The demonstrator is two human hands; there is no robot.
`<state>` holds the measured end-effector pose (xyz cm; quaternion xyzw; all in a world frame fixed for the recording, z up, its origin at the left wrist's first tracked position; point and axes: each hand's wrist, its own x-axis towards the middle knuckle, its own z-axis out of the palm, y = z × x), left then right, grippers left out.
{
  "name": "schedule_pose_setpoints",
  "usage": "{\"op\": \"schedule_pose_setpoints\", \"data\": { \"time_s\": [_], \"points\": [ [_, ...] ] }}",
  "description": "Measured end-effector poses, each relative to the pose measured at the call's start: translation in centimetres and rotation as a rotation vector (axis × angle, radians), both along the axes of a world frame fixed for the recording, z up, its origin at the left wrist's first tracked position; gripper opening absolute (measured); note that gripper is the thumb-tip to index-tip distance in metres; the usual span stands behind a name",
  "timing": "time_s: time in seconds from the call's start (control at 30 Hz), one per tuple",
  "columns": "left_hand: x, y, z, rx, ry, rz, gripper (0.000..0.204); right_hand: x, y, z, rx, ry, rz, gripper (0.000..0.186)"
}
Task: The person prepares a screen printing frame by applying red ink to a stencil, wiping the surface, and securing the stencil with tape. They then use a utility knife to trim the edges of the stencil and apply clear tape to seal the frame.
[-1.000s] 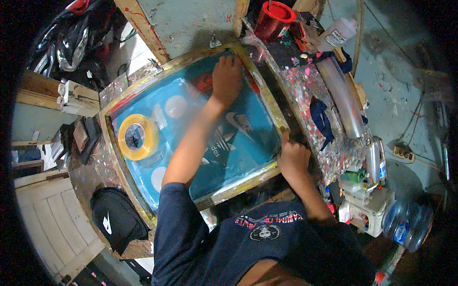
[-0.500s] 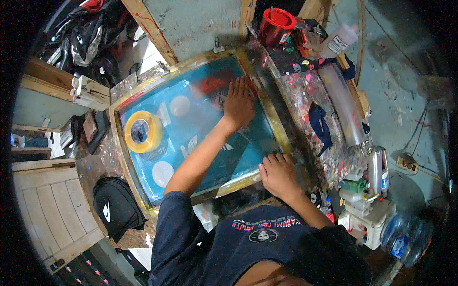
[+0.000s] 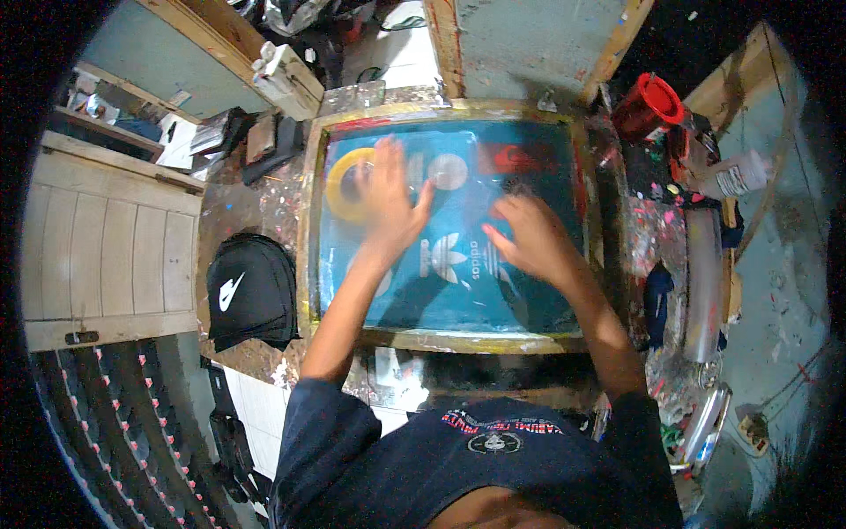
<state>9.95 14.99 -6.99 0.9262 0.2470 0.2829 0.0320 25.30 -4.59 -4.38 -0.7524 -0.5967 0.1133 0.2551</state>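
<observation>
A wooden-framed printing screen (image 3: 441,339) with a blue-green mesh lies in front of me. Pale printed shapes show on the mesh, and a red patch (image 3: 520,159) is at its far right. On its far left rests a roll of yellow tape (image 3: 342,196). My left hand (image 3: 395,203), blurred, is over the tape's right edge with fingers stretched and thumb apart; whether it touches the roll I cannot tell. My right hand (image 3: 536,234) is over the right half of the mesh, fingers bent and thumb apart, with nothing visible between them.
A stack of black fabric pieces (image 3: 254,295) lies on the bench left of the screen. A red can (image 3: 648,108) and a white bottle (image 3: 738,175) stand at the far right. A dark cloth (image 3: 657,304) and a clear plastic roll (image 3: 702,282) lie on the paint-spattered right side.
My left hand has moved from the red patch leftward to the tape roll. My right hand has left the frame's near right corner and come over the mesh. The view has turned left.
</observation>
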Motion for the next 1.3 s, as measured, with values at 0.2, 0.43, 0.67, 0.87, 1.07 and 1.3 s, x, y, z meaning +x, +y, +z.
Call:
{"op": "schedule_pose_setpoints", "data": {
  "time_s": [0.2, 0.43, 0.67, 0.87, 1.07, 1.3],
  "points": [
    [-7.0, 2.9, -3.2, -0.064, 0.154, -0.014, 0.07, 1.9, 16.3, -7.1, 0.281, 0.058, 0.244, 0.052],
    [-7.4, 4.1, -3.7, -0.086, 0.233, -0.074, 0.053, 2.1, 17.6, -9.2, 0.084, 0.271, 0.41, 0.061],
    [-8.0, 2.0, 1.1, -0.171, 0.281, -0.088, 0.045, -1.1, 13.5, -6.5, 0.189, 0.473, 0.208, 0.034],
    [-11.3, -2.7, 8.5, -0.762, 0.23, 0.003, 0.043, 0.4, 12.6, -1.4, -0.1, 1.123, 0.492, 0.021],
    [-16.9, -2.3, 12.2, -1.755, 0.229, 0.258, 0.047, 12.0, 11.0, 1.5, -0.328, 0.842, 0.255, 0.021],
    [-14.8, -7.0, 21.3, -0.335, 0.463, 0.183, 0.05, 12.9, -7.8, 4.8, 0.163, 0.556, -0.066, 0.019]
  ]
}}
